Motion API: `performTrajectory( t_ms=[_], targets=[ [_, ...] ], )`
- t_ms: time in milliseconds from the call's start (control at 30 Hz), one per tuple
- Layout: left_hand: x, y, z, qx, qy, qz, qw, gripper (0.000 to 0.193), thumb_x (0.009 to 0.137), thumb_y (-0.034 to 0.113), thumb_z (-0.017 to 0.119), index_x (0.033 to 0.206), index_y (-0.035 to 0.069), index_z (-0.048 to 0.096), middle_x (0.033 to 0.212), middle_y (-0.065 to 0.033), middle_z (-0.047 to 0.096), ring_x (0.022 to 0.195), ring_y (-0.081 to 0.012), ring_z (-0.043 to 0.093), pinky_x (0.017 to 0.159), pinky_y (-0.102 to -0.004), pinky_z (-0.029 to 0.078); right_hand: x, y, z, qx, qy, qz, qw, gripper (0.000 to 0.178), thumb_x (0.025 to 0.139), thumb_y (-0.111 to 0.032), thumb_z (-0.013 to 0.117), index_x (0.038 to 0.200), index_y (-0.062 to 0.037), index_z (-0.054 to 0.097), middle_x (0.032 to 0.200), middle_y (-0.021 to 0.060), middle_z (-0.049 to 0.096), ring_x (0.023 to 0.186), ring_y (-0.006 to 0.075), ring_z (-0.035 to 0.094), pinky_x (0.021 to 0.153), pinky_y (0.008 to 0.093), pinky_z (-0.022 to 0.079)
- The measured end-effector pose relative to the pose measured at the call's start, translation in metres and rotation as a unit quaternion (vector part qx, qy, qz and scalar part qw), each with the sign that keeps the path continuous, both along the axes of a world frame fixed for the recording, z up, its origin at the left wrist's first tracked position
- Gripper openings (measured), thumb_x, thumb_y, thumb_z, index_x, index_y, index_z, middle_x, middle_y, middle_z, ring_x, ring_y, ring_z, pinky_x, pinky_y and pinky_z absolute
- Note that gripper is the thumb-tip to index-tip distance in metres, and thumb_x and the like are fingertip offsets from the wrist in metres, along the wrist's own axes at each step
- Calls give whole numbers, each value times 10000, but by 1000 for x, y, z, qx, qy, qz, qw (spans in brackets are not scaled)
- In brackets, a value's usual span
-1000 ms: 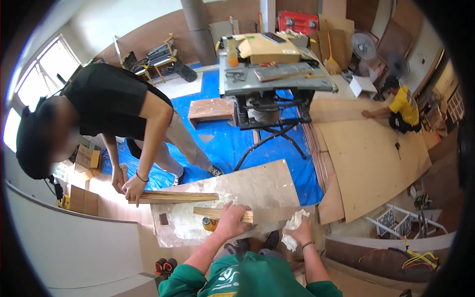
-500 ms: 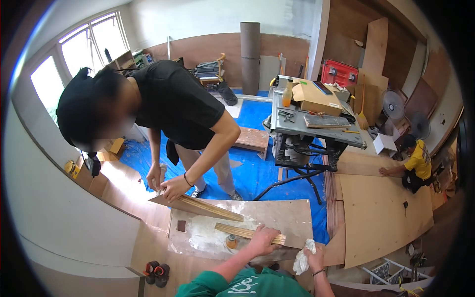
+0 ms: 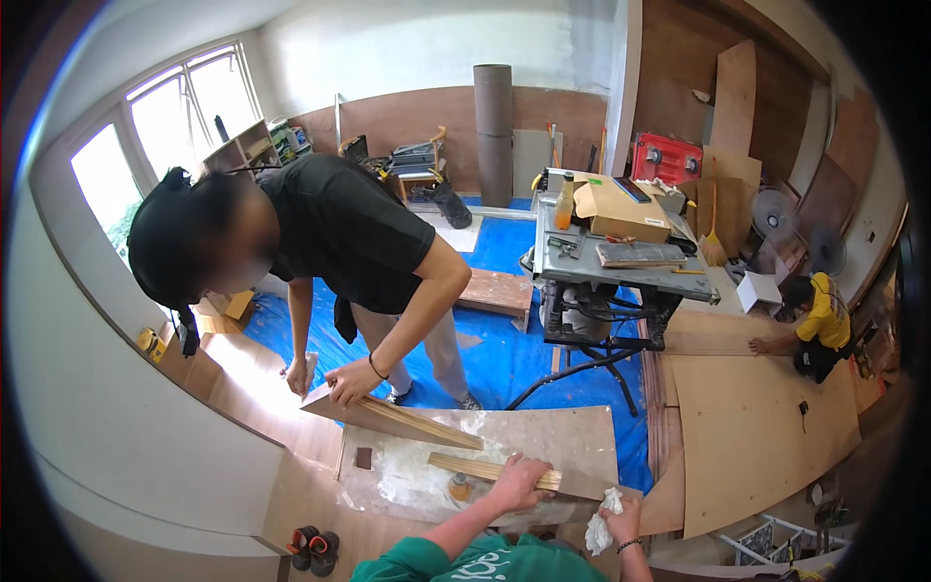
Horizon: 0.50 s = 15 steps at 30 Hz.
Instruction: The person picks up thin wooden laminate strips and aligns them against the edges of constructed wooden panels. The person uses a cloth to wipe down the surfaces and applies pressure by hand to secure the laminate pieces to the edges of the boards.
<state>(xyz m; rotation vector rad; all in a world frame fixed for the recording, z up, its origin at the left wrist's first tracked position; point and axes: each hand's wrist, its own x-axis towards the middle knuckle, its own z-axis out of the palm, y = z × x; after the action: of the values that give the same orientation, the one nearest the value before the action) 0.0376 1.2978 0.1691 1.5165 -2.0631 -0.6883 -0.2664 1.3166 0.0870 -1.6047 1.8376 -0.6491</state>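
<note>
My left hand [image 3: 521,483] grips a narrow plywood board [image 3: 495,469] by its layered edge, low over the worktop. In my right hand [image 3: 626,521] is a crumpled white cloth [image 3: 601,525], bunched at the board's right end. A small jar of amber liquid [image 3: 460,486] stands on the stained worktop panel [image 3: 562,427], just left of my left wrist. Across from me a co-worker in black [image 3: 339,223] steadies a second plywood board [image 3: 388,421], tilted with one end on the panel; their other hand has a whitish cloth at its raised end.
A table saw [image 3: 621,276] carrying a cardboard box, a bottle and tools stands beyond the panel on blue sheeting [image 3: 495,359]. To the right, a person in yellow [image 3: 824,315] crouches by large plywood sheets [image 3: 766,427]. A pair of shoes [image 3: 313,549] sits at the lower left.
The whole view has shifted slightly, with the scene lower in the picture. The co-worker's cloth hand has moved down at the end of their board. My hands keep their holds.
</note>
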Motion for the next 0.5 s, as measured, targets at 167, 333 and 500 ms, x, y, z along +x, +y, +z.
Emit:
performTrajectory(
  t_ms=[167,333,500],
  targets=[
    [0,2,-5,-3,0,5,1000,472,739,333,758,1125,122,586,987,-105,622,1041,-298,572,1056,-538,298,44,3,67,-61,-22,65,996,420,597,-154,796,973,4,694,1067,179,585,1002,334,585,885,387,482],
    [1,3,0,14,-10,-2,1000,484,743,339,752,1139,120,580,1008,-102,621,1058,-293,570,1054,-533,303,30,-4,59,-39,-4,78,996,410,600,-163,792,956,15,693,1043,185,579,987,339,584,888,390,483],
    [-3,2,-1,5,-1,1,1000,465,744,341,751,1122,124,588,980,-103,620,1047,-293,571,1058,-528,306,-15,-4,0,-11,15,46,999,416,573,-168,817,934,3,703,1030,169,567,970,333,581,877,390,484]
  ],
)
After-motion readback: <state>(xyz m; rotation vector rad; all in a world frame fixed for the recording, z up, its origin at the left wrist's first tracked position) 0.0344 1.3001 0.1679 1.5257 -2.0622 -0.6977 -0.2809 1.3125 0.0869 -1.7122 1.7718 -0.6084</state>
